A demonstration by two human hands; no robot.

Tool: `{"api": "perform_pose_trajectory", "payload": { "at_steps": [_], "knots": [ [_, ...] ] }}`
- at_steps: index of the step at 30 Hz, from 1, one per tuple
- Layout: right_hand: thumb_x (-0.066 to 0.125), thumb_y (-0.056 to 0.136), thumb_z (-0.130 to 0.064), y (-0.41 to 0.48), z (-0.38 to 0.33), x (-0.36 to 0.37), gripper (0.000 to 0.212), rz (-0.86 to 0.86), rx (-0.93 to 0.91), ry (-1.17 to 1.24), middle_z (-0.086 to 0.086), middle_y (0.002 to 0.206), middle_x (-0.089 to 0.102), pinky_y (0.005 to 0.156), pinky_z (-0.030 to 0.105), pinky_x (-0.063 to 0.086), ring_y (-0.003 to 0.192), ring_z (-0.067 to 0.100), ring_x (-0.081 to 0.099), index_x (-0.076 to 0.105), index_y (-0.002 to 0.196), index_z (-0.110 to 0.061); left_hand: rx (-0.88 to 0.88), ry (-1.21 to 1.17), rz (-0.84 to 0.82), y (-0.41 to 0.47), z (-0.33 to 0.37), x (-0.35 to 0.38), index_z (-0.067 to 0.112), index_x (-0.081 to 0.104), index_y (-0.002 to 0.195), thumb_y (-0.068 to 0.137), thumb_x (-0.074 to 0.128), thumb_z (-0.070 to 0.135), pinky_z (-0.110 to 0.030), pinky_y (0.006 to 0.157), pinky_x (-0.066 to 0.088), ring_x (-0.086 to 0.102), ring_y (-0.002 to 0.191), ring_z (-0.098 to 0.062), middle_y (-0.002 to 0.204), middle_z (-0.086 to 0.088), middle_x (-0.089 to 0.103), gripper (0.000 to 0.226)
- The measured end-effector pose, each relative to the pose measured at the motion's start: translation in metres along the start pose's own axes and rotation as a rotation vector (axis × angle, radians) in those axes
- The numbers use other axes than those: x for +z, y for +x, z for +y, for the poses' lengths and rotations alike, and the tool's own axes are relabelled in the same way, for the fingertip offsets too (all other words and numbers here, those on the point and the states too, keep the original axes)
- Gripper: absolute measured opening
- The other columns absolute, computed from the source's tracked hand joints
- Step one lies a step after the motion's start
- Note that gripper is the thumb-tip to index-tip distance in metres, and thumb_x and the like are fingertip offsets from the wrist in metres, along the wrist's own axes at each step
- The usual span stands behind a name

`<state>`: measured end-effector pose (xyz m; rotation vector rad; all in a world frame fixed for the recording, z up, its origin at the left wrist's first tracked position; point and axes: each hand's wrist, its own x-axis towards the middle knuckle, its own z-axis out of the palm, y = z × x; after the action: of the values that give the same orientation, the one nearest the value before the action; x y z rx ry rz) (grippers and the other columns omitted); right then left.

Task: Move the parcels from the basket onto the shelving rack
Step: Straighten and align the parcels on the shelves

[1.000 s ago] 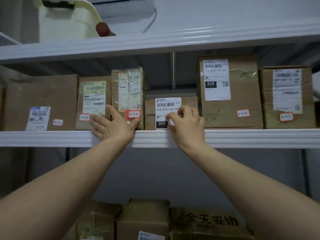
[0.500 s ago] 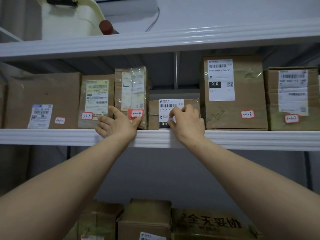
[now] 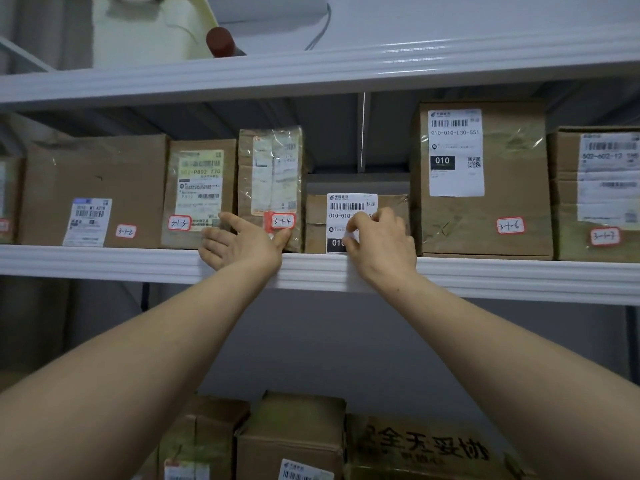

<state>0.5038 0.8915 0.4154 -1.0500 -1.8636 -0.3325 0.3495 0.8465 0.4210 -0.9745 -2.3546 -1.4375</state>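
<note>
The low parcel (image 3: pixel 316 216) is seated on the middle shelf (image 3: pixel 485 275) of the rack. It is set in the gap between the taped parcel (image 3: pixel 273 168) and the tall parcel (image 3: pixel 485 209), with its front close to the shelf's lip. The right hand (image 3: pixel 384 247) is laid against that front, over the white shipping label (image 3: pixel 349 206). Its fingers are curled, but whether anything is pinched in that grip cannot be told.

The grip of the left hand (image 3: pixel 242 245) is open. Its fingers are spread across the lower front of the neighbouring parcel (image 3: pixel 199 188), and its thumb is pressed on the bottom corner of the taped parcel, just under the red-edged tag (image 3: pixel 282 221). The basket is not seen.

The placing is judged to be nearly finished, so the risks lie in the letting go. The taped parcel is narrow and upright, and it could be tipped into the gap or over the lip if the thumb is pulled away sharply. The low parcel could be dragged forward if curled fingertips catch the label's edge, and the label itself could be lifted or creased. A sideways nudge could also wedge the low parcel askew against the tall parcel.
</note>
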Motion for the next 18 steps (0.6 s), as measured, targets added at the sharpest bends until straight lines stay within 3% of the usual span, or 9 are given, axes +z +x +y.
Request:
{"api": "perform_pose_trajectory", "payload": {
  "at_steps": [6,11,14,18],
  "knots": [
    [0.047,0.097,-0.030,-0.002,-0.008,0.003,0.023,0.132,-0.121,0.003,0.004,0.118,0.049,0.090,0.035,0.031,0.111,0.025,0.044,0.059,0.115,-0.022,0.029,0.004,0.008,-0.003,-0.011,-0.009,0.005,-0.013,0.150,0.085,0.051,0.066,-0.047,0.117,-0.004,-0.006,0.146,-0.038,0.156,-0.026,-0.008,0.110],
    [0.047,0.096,-0.025,-0.010,-0.046,0.011,0.023,0.108,-0.279,0.098,0.001,0.116,0.049,0.091,0.032,0.026,0.112,0.020,0.044,0.059,0.116,-0.023,0.039,0.024,0.111,0.008,-0.043,-0.032,0.009,0.002,0.152,0.094,0.044,0.056,-0.047,0.117,0.001,0.002,0.145,-0.035,0.157,-0.021,0.003,0.086],
    [0.051,0.095,-0.021,-0.016,-0.077,0.018,0.025,0.082,-0.345,0.150,0.002,0.119,0.051,0.092,0.033,0.034,0.113,0.023,0.046,0.060,0.117,-0.020,0.045,0.051,0.155,0.020,-0.069,-0.048,0.010,0.010,0.150,0.097,0.042,0.045,-0.048,0.116,0.006,0.007,0.143,-0.035,0.155,-0.021,0.010,0.072],
    [0.050,0.095,-0.012,-0.018,-0.125,0.031,0.027,0.050,-0.356,0.199,0.003,0.123,0.047,0.085,0.037,0.046,0.114,0.023,0.043,0.059,0.120,-0.018,0.032,0.025,0.178,0.048,-0.105,-0.077,0.010,0.013,0.149,0.097,0.046,0.044,-0.048,0.116,0.012,0.012,0.142,-0.037,0.154,-0.022,0.011,0.071]
  ]
}}
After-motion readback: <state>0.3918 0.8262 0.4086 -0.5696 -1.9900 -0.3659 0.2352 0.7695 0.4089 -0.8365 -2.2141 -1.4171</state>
